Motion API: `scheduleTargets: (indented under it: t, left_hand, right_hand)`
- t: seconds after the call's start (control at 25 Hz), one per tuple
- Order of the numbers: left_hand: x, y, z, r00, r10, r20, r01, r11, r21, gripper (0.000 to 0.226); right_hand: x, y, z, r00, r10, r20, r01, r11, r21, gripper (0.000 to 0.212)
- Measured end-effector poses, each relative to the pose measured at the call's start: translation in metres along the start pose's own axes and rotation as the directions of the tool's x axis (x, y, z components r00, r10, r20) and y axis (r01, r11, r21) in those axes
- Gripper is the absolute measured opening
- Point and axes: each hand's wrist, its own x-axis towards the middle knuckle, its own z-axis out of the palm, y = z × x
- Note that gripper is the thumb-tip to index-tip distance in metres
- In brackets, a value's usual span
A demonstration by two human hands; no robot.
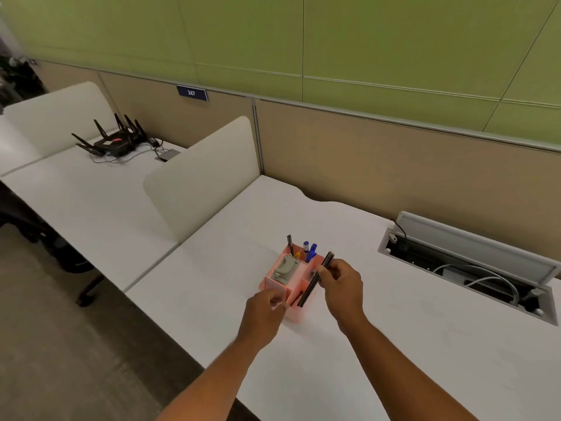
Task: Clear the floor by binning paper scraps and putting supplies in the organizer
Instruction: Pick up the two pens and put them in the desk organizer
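A pink organizer [274, 284] stands on the white desk [425, 344]. It holds a grey stapler [285, 268], blue markers [311, 253], a yellow-tipped item and a dark pen [290, 244]. My right hand [343, 287] grips a bundle of dark pens [315, 279], tilted, with the lower ends inside the organizer's front right compartment. My left hand [267, 308] rests against the organizer's front left corner, fingers curled on its wall.
A white divider panel [203, 174] stands left of the desk. An open cable tray [467, 265] with wires lies at the right. A black router [115, 139] sits on the neighbouring desk. Grey carpet floor [60, 360] lies to the lower left.
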Motion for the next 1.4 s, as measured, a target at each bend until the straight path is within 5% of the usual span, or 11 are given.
scheduleTargets:
  t: [0.52,0.76,1.08,1.4]
  left_hand:
    - [0.03,-0.035,0.015,0.997,-0.068,-0.02,0.07,0.986,0.152,0.035]
    - [0.029,-0.038,0.023,0.997,-0.077,-0.032,0.082,0.98,0.181,0.038]
    - [0.021,-0.032,0.027,0.999,-0.052,-0.014,0.054,0.942,0.332,0.047]
    - [0.003,-0.035,0.024,1.0,-0.006,0.004,0.004,0.917,0.399,0.052]
  right_hand:
    - [0.049,0.069,0.057,0.981,0.108,0.159,-0.065,0.965,-0.255,0.003]
    - [0.048,0.079,0.063,0.965,0.161,0.206,-0.04,0.869,-0.493,0.023]
    - [0.051,0.077,0.06,0.956,0.196,0.217,-0.079,0.889,-0.451,0.048]
    - [0.021,0.084,0.037,0.971,0.191,0.147,-0.103,0.881,-0.462,0.048]
